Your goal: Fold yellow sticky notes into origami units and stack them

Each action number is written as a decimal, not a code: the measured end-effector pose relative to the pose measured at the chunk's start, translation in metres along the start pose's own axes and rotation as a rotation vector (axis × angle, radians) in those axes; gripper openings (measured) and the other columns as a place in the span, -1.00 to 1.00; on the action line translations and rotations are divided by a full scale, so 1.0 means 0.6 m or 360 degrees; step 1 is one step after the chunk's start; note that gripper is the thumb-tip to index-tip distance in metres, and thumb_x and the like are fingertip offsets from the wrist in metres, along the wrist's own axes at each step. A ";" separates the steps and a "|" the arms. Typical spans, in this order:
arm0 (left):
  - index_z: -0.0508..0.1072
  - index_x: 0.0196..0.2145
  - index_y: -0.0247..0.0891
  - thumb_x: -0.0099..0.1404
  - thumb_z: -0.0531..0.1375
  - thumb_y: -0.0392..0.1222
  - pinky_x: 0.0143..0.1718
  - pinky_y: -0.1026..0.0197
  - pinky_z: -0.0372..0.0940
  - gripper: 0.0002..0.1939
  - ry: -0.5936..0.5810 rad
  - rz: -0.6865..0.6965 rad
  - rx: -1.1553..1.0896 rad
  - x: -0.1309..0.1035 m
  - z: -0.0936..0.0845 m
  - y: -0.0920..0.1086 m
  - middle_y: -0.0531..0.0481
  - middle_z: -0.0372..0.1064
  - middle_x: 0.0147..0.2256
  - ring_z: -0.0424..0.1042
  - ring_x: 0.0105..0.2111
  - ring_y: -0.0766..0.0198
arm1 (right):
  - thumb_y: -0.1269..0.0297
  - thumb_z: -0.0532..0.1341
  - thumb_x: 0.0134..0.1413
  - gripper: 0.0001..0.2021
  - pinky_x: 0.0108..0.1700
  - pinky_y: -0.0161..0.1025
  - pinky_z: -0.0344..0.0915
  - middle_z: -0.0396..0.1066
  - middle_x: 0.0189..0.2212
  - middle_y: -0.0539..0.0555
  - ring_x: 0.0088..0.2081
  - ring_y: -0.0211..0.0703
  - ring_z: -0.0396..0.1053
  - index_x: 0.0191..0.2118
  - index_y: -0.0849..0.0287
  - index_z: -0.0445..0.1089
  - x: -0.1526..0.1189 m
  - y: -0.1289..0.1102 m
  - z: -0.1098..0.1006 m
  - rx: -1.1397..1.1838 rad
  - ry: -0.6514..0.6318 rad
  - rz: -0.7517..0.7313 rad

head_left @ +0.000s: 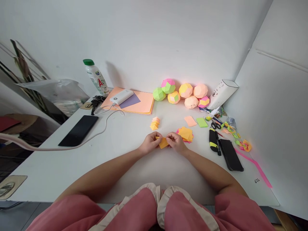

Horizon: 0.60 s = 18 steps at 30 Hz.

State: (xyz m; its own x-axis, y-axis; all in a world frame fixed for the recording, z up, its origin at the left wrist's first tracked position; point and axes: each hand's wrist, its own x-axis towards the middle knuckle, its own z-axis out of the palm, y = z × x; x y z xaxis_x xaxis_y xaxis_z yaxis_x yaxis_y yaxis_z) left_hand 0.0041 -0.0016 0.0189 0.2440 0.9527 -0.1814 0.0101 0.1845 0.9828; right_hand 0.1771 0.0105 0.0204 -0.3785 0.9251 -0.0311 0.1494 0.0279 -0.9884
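Observation:
Between my two hands is a small orange piece of paper (pixel 163 143), its lower corner pointing towards me. My left hand (pixel 151 142) pinches its left corner, and my right hand (pixel 177 142) pinches the right one. Just beyond my left hand lies a short row of folded orange and peach paper pieces (pixel 155 123). A stack of orange paper squares (pixel 185 133) with pink edges beneath rests beside my right hand. Farther back are peach paper sheets (pixel 190 121) and green paper squares (pixel 201 122).
Several faceted paper balls (pixel 185 90) stand along the wall. To the right are scissors (pixel 216 125), a box cutter (pixel 213 140), a black phone (pixel 231 155) and a pink strip (pixel 257 166). At left are a dark tablet-like device (pixel 79 130), a power bank (pixel 121 97) with cable and a bottle (pixel 96 78).

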 end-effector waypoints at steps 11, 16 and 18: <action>0.24 -0.42 -0.27 0.08 0.18 0.00 -0.63 0.36 0.13 -0.72 0.0054 -0.0002 -0.0047 -0.004 0.004 0.011 0.12 0.20 -0.58 0.18 -0.67 0.46 | 0.22 0.13 -0.02 -0.87 -0.55 -0.31 0.26 0.29 -0.56 -0.06 -0.57 -0.28 0.33 -0.44 0.16 0.20 0.000 -0.001 -0.004 0.0068 0.0082 0.0038; 0.25 -0.42 -0.26 0.08 0.17 0.00 -0.61 0.35 0.15 -0.72 0.0050 0.0006 -0.0040 -0.004 0.003 0.010 0.13 0.21 -0.57 0.20 -0.65 0.45 | 0.18 0.12 0.01 -0.85 -0.55 -0.31 0.26 0.29 -0.56 -0.07 -0.57 -0.27 0.33 -0.37 0.14 0.19 0.001 -0.003 -0.005 0.0137 0.0070 0.0053; 0.26 -0.41 -0.26 0.07 0.18 0.01 -0.61 0.35 0.15 -0.72 0.0042 0.0011 -0.0021 -0.004 0.002 0.010 0.13 0.22 -0.56 0.21 -0.65 0.45 | 0.17 0.15 0.01 -0.83 -0.55 -0.32 0.26 0.31 -0.53 -0.07 -0.56 -0.27 0.33 -0.32 0.14 0.21 0.001 -0.003 -0.005 0.0126 0.0033 0.0052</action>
State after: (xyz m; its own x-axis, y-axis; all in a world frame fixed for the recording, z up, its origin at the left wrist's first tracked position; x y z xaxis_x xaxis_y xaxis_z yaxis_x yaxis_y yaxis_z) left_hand 0.0048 -0.0031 0.0250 0.2185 0.9599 -0.1758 -0.0040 0.1810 0.9835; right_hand 0.1791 0.0121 0.0226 -0.3554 0.9327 -0.0613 0.0886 -0.0317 -0.9956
